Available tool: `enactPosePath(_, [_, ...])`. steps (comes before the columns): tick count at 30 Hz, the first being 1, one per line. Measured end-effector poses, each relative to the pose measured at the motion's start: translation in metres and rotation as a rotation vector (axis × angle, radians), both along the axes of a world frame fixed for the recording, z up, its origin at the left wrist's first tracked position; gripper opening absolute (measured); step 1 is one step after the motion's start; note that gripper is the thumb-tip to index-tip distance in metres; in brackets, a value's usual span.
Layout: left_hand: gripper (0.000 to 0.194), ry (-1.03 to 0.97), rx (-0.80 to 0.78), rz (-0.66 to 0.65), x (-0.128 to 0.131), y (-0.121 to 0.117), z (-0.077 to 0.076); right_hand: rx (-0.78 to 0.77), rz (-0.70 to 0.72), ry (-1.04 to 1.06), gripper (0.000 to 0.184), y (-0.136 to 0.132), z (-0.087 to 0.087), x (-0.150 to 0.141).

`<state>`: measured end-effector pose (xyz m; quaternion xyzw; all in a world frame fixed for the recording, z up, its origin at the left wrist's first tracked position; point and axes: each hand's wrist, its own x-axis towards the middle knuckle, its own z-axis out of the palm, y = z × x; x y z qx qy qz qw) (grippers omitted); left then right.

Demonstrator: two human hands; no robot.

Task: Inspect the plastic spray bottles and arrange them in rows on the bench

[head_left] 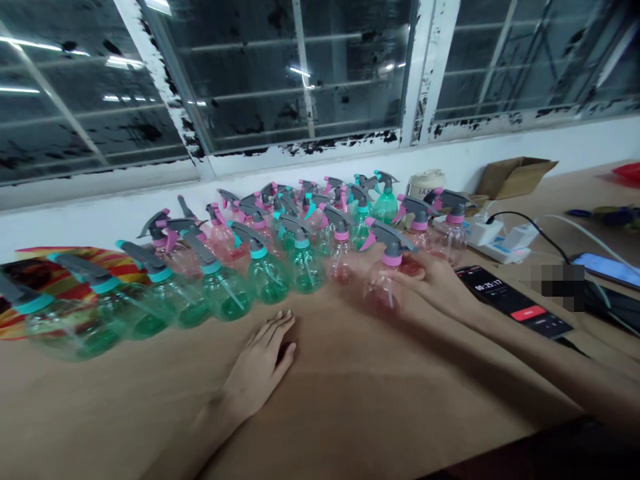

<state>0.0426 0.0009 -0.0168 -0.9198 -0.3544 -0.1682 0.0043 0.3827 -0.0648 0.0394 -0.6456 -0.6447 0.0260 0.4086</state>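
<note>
A row of barred windows (pixel 290 70), their pale frames patched with black where the paint had flaked, ran above a white wall (pixel 565 145), and bright strip lights showed in the dark glass. Below stood a brown table (pixel 340 413). A red-and-yellow patterned cloth (pixel 125 265) lay at its left end. Toward the right, a whitish container (pixel 426 181) with dark lettering stood near an open cardboard box (pixel 515 179). A white power strip (pixel 500 252) held plugged-in chargers (pixel 486 232), a black cable (pixel 543 235) trailing away. Nearby, a phone (pixel 500 297) displayed 00:25:17 above a red button.
</note>
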Motion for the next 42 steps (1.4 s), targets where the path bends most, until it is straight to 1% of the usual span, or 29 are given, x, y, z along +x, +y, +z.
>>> enactPosePath(2, [0.038,-0.006,-0.003,0.005,0.000,0.001,-0.001,0.026,-0.040,-0.018,0.043,0.015,-0.005,0.014])
enactPosePath(4, [0.038,-0.008,-0.009,0.010,-0.001,0.001,-0.002,0.044,-0.061,-0.033,0.043,0.029,-0.008,0.022])
enactPosePath(8, [0.038,-0.015,-0.023,0.010,-0.002,0.001,-0.003,0.051,-0.130,-0.091,0.040,0.051,-0.007,0.023])
enactPosePath(12, [0.039,-0.025,-0.018,0.002,-0.003,0.002,-0.004,0.023,-0.214,-0.180,0.037,0.062,0.001,0.019])
enactPosePath(16, [0.038,-0.026,-0.005,-0.011,-0.005,0.003,-0.006,-0.012,-0.255,-0.258,0.033,0.069,0.008,0.016])
enactPosePath(21, [0.040,-0.030,0.022,-0.023,-0.007,0.005,-0.011,-0.042,-0.294,-0.261,0.040,0.079,0.008,0.010])
enactPosePath(24, [0.042,-0.024,0.034,-0.024,-0.008,0.006,-0.013,-0.035,-0.292,-0.228,0.048,0.076,0.010,0.008])
enactPosePath(26, [0.044,-0.024,0.048,-0.026,-0.008,0.007,-0.014,-0.017,-0.273,-0.203,0.053,0.064,0.015,0.010])
enactPosePath(28, [0.045,-0.020,0.055,-0.019,-0.009,0.007,-0.014,0.007,-0.273,-0.165,0.058,0.045,0.023,0.017])
enactPosePath(29, [0.045,-0.017,0.057,-0.020,-0.009,0.006,-0.014,0.064,-0.296,-0.109,0.057,0.036,0.026,0.023])
enactPosePath(30, [0.045,-0.014,0.058,-0.020,-0.009,0.006,-0.014,0.085,-0.320,-0.068,0.053,0.027,0.029,0.030])
enactPosePath(33, [0.045,-0.014,0.065,-0.023,-0.010,0.007,-0.014,-0.001,-0.394,-0.106,0.044,0.011,0.029,0.052])
enactPosePath(35, [0.046,-0.027,0.075,-0.025,-0.010,0.008,-0.016,-0.050,-0.477,-0.173,0.044,0.012,0.024,0.065])
enactPosePath(37, [0.047,-0.041,0.086,-0.033,-0.011,0.009,-0.017,-0.065,-0.526,-0.209,0.050,0.020,0.016,0.073])
enactPosePath(40, [0.048,-0.046,0.095,-0.035,-0.012,0.011,-0.019,-0.075,-0.526,-0.242,0.057,0.035,0.009,0.078])
enactPosePath(42, [0.049,-0.041,0.103,-0.025,-0.012,0.010,-0.019,-0.096,-0.508,-0.270,0.057,0.043,0.008,0.078])
